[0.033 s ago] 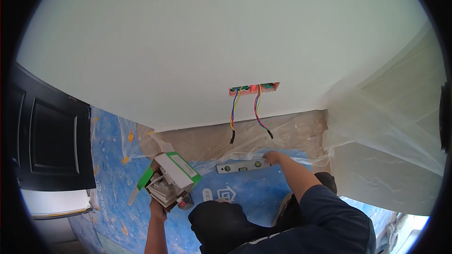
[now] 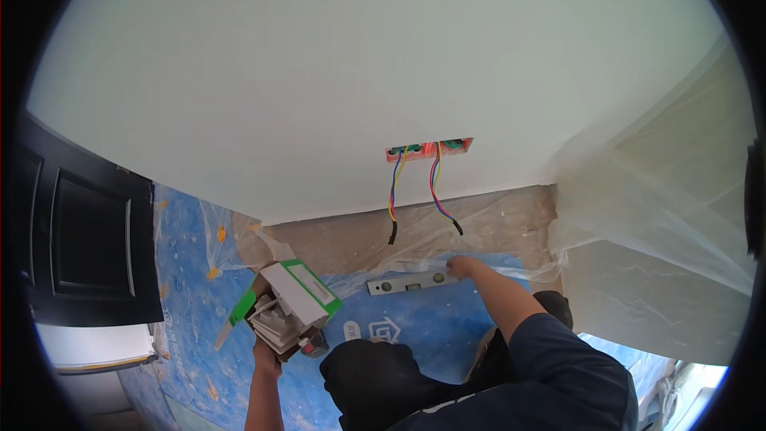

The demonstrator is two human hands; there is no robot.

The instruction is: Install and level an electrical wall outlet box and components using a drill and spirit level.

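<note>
My left hand [image 2: 267, 359] grips the underside of an open white and green cardboard box [image 2: 299, 291], its fingers partly hidden. The box is tilted, and white plastic plates [image 2: 278, 326] show in its open end. At its lower right corner, a small red-topped item [image 2: 309, 345] is too unclear to name. My right hand [image 2: 461, 266] is closed on the right end of a silver spirit level [image 2: 409, 282] with green vials, low by the wall. Above the level, two bundles of coloured wires [image 2: 436, 183] hang from a red wall box [image 2: 428, 150], their ends wrapped in black tape.
A white wall [image 2: 319, 88] fills the upper view. Blue protective sheeting [image 2: 195, 287] covers the floor, with bare brown floor [image 2: 335, 239] along the wall. Clear plastic film [image 2: 638, 191] drapes the right side. A black panelled door [image 2: 92, 231] stands at left.
</note>
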